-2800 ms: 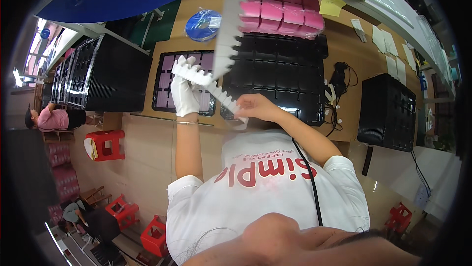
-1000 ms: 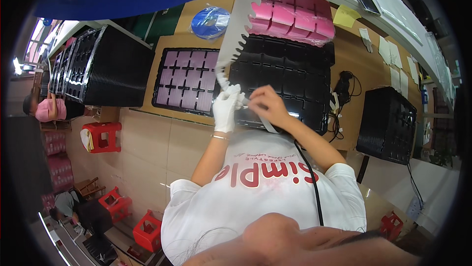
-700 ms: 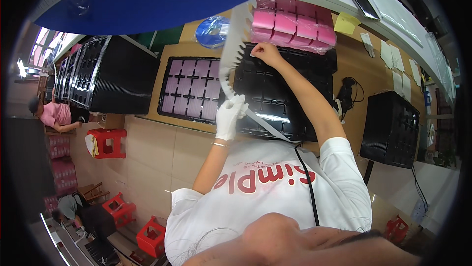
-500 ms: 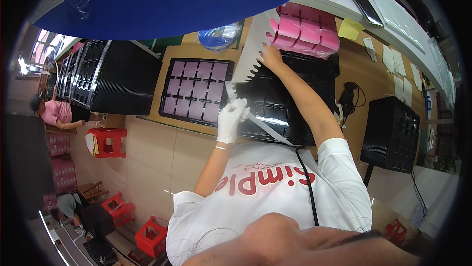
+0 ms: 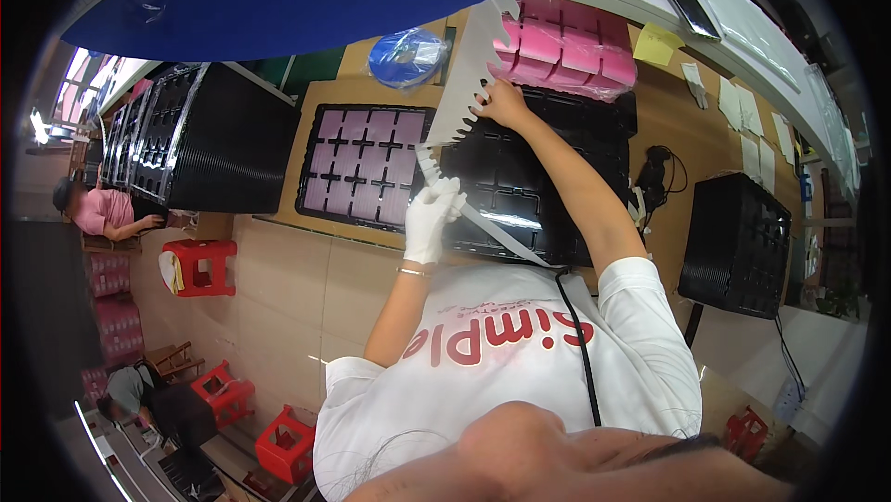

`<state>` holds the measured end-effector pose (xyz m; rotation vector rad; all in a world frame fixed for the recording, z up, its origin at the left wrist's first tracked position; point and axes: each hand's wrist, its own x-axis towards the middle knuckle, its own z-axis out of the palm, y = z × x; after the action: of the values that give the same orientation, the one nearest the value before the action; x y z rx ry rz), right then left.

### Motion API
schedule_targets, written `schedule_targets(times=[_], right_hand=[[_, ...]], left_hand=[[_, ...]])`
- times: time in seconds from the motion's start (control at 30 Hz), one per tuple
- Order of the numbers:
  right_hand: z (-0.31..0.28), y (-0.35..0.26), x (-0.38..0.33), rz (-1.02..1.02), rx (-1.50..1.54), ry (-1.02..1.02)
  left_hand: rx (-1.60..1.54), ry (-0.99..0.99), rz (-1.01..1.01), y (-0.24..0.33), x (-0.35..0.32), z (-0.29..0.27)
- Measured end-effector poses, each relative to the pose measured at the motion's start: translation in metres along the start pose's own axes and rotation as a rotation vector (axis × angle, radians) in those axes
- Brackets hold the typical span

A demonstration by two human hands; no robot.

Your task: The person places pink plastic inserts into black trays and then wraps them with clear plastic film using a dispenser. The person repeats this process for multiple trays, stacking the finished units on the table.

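Note:
My left hand [image 5: 429, 224], in a white glove, is closed around a narrow white strip [image 5: 506, 240]. One end of the strip, with a toothed edge, sticks up beyond the fingers; the other trails down toward my shirt. Farther off, a larger white sheet [image 5: 461, 84] with a toothed right edge slants up from near the glove. The bare fingers of my right hand [image 5: 506, 105] are bent onto that toothed edge; the fingertips are partly hidden. Beneath both hands lies a black plastic tray [image 5: 548, 168]. To its left, another black tray [image 5: 432, 122] frames pink-purple pieces in several compartments.
A blue panel [image 5: 306, 10] overhangs the far side. Pink wrapped blocks [image 5: 566, 52] and a blue film-wrapped roll [image 5: 406, 58] lie behind the trays. Stacked black trays stand left [image 5: 227, 140] and right [image 5: 733, 247]. A black cable [image 5: 661, 182] lies on the right; red stools [image 5: 202, 267] stand on the floor.
My right hand has shifted slightly left and nearer, along with the white sheet. My left hand keeps its hold on the strip, barely moved. The view has tilted a little.

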<state>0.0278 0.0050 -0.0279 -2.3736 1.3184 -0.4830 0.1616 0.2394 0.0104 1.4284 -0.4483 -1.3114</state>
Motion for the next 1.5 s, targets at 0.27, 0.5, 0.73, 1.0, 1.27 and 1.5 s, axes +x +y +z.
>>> schedule_targets(times=[0.27, 0.5, 0.73, 1.0, 1.27, 1.5], right_hand=[[-0.003, -0.013, -0.132, 0.415, 1.758, -0.2], [-0.004, -0.076, -0.19, 0.378, 1.008, -0.037], [-0.031, -0.066, -0.202, -0.225, 0.576, 0.236], [-0.083, 0.147, -0.143, 0.274, 0.32, 0.42], [-0.089, 0.171, -0.122, 0.458, -0.009, 0.232], [-0.087, 0.172, -0.123, 0.538, 0.053, 0.249]], left_hand=[[-0.052, -0.007, 0.004, -0.001, -0.008, 0.008], [-0.033, -0.05, -0.006, -0.017, -0.007, 0.02], [-0.018, -0.093, 0.02, -0.016, 0.002, 0.027], [0.057, -0.011, 0.061, -0.013, -0.001, 0.018], [-0.008, -0.055, 0.049, -0.018, 0.003, 0.013], [0.0, -0.055, 0.046, -0.02, 0.004, 0.009]])
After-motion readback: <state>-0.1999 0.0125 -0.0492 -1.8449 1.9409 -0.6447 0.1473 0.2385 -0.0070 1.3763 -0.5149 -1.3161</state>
